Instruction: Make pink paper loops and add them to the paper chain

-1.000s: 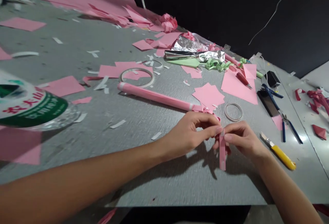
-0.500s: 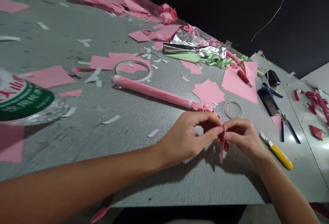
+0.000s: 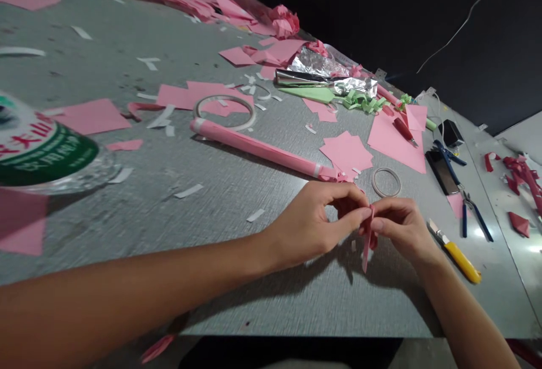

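Between my two hands is a narrow pink paper strip point(image 3: 366, 247), its lower end hanging down above the table. My left hand point(image 3: 315, 216) pinches its top from the left, thumb against forefinger. From the other side my right hand point(image 3: 400, 228) grips the same strip between thumb and fingertips. Part of the paper is hidden behind the fingers. Just beyond the hands lie a rolled pink paper tube point(image 3: 262, 150) with white tape bands, a stack of pink paper squares point(image 3: 348, 153) and a small tape roll point(image 3: 386, 182).
Right of my hands lie a yellow-handled cutter point(image 3: 461, 259), blue-handled pliers point(image 3: 476, 216) and a black phone point(image 3: 442, 171). A water bottle point(image 3: 46, 151) lies at left. Farther back are a larger tape ring point(image 3: 224, 112), curled green paper point(image 3: 359, 101) and foil point(image 3: 317, 63).
The view has shifted slightly, so the table things sit a little farther right. Both hands keep their pinch on the pink strip, with hardly any movement.
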`<state>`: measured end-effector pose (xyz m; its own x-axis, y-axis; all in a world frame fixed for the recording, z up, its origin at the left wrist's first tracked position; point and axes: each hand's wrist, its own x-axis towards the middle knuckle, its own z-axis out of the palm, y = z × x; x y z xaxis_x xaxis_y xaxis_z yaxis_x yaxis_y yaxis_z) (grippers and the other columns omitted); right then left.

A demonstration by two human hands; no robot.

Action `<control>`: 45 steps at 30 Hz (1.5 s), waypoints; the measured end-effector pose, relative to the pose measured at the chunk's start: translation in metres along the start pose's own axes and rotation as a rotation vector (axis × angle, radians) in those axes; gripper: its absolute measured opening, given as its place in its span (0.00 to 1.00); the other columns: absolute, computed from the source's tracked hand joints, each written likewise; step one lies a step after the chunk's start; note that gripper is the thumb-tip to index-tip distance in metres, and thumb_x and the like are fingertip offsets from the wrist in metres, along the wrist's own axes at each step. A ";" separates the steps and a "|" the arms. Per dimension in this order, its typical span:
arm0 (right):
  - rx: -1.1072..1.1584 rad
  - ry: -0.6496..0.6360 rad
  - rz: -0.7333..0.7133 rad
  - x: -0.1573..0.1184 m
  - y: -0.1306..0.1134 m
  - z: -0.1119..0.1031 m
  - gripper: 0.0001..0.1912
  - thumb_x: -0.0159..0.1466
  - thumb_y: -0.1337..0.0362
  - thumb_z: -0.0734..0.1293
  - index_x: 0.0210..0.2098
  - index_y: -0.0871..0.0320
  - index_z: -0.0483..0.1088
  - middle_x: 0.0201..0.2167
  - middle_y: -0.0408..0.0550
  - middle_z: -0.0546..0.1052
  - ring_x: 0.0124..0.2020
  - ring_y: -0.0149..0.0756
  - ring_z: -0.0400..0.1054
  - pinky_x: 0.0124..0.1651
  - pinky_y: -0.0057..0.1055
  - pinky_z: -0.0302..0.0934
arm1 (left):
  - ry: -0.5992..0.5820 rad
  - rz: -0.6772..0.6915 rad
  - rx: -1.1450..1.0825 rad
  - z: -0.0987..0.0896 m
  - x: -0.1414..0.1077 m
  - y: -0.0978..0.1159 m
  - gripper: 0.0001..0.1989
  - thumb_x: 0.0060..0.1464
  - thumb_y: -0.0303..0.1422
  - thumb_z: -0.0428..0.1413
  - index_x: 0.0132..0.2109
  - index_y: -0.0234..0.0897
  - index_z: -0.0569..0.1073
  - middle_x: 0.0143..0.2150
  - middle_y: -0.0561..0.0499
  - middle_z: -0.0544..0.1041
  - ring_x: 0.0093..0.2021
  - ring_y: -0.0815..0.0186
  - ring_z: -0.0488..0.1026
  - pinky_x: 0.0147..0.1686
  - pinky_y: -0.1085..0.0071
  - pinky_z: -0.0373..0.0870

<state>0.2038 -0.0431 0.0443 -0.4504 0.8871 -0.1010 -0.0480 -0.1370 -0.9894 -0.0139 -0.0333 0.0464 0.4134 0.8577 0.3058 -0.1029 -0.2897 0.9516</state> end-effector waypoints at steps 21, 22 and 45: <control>0.108 -0.033 0.015 0.000 0.003 -0.002 0.06 0.66 0.61 0.80 0.41 0.55 0.85 0.30 0.46 0.87 0.27 0.33 0.82 0.33 0.26 0.79 | 0.051 0.356 0.304 -0.002 -0.003 -0.009 0.04 0.66 0.24 0.61 0.41 0.34 0.80 0.36 0.50 0.83 0.37 0.67 0.79 0.41 0.71 0.74; 0.110 -0.040 0.014 0.000 0.003 -0.002 0.05 0.67 0.61 0.79 0.41 0.55 0.85 0.30 0.46 0.87 0.27 0.34 0.83 0.33 0.25 0.79 | 0.051 0.355 0.309 -0.002 -0.003 -0.009 0.04 0.66 0.24 0.61 0.41 0.34 0.80 0.36 0.51 0.83 0.37 0.67 0.79 0.41 0.71 0.73; 0.074 -0.018 0.026 -0.001 0.003 -0.003 0.07 0.65 0.60 0.80 0.40 0.55 0.85 0.30 0.47 0.87 0.27 0.34 0.82 0.33 0.27 0.79 | 0.044 0.316 0.279 -0.002 -0.002 -0.007 0.05 0.66 0.25 0.61 0.39 0.35 0.80 0.34 0.52 0.82 0.35 0.67 0.78 0.38 0.72 0.73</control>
<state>0.2064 -0.0432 0.0414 -0.4683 0.8749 -0.1237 -0.1017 -0.1924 -0.9760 -0.0154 -0.0325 0.0389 0.3607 0.7239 0.5881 0.0331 -0.6401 0.7676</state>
